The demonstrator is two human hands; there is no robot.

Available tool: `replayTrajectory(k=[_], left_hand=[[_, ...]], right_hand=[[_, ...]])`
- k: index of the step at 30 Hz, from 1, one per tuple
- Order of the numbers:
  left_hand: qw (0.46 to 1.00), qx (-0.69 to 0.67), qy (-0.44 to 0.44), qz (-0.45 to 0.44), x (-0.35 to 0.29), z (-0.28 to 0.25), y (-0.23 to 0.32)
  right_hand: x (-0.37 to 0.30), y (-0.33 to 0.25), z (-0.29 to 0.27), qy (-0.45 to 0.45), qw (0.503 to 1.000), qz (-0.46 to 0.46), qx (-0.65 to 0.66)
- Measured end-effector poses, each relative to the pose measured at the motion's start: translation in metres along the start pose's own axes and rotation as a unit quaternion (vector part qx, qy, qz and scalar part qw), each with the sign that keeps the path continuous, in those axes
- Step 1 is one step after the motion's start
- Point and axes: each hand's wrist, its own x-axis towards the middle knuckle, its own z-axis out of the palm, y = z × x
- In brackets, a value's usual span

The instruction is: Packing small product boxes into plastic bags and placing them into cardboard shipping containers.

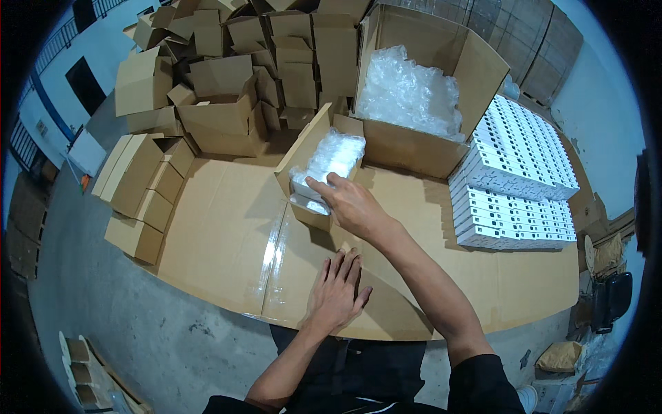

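Note:
A small open cardboard box (312, 215) stands tilted at the middle of the table, with a bubble-wrapped bundle (332, 155) inside it. White items show through the clear wrap at the near end. My right hand (355, 207) reaches over the near right side of this box, its thumb and forefinger closed on the wrap; the other fingers are partly hidden. My left hand (336, 290) lies with fingers spread on the cardboard surface, just nearer to me than the box. Nothing is in it.
A large carton (414, 148) filled with bubble wrap (410, 93) stands behind. Stacked white boxes (514, 193) sit at right. Closed brown boxes (141, 196) line the left edge. Many open cartons (221, 107) are piled at the back of the cardboard-covered table (221, 228).

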Motion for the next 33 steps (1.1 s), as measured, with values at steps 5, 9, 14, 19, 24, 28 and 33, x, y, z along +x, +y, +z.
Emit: replayTrajectory(k=[5,9,14,19,24,28,33], left_hand=[[0.999,0.024,0.021,0.008,0.0,-0.001,-0.003],[0.999,0.01,0.033,0.017,-0.001,0.005,-0.005],[0.999,0.022,0.028,0.018,-0.003,0.004,-0.005],[0.999,0.029,0.023,0.028,0.002,0.005,-0.004],[0.998,0.02,0.036,0.04,0.006,0.004,-0.001],[0.991,-0.071,0.115,0.003,0.002,0.006,-0.013],[0.897,-0.171,0.379,-0.151,0.028,0.011,-0.017]], right_hand=[[0.003,-0.002,0.005,-0.055,0.998,0.008,-0.001],[-0.013,0.0,0.013,0.007,0.998,-0.05,-0.034],[-0.018,0.004,0.026,-0.017,0.999,-0.033,-0.022],[-0.013,0.006,0.018,-0.095,0.993,-0.032,-0.066],[-0.025,0.01,0.014,-0.045,0.998,-0.019,-0.028],[-0.07,-0.001,-0.011,0.105,0.986,0.05,0.122],[-0.183,-0.009,-0.037,0.175,0.939,0.195,0.223]])
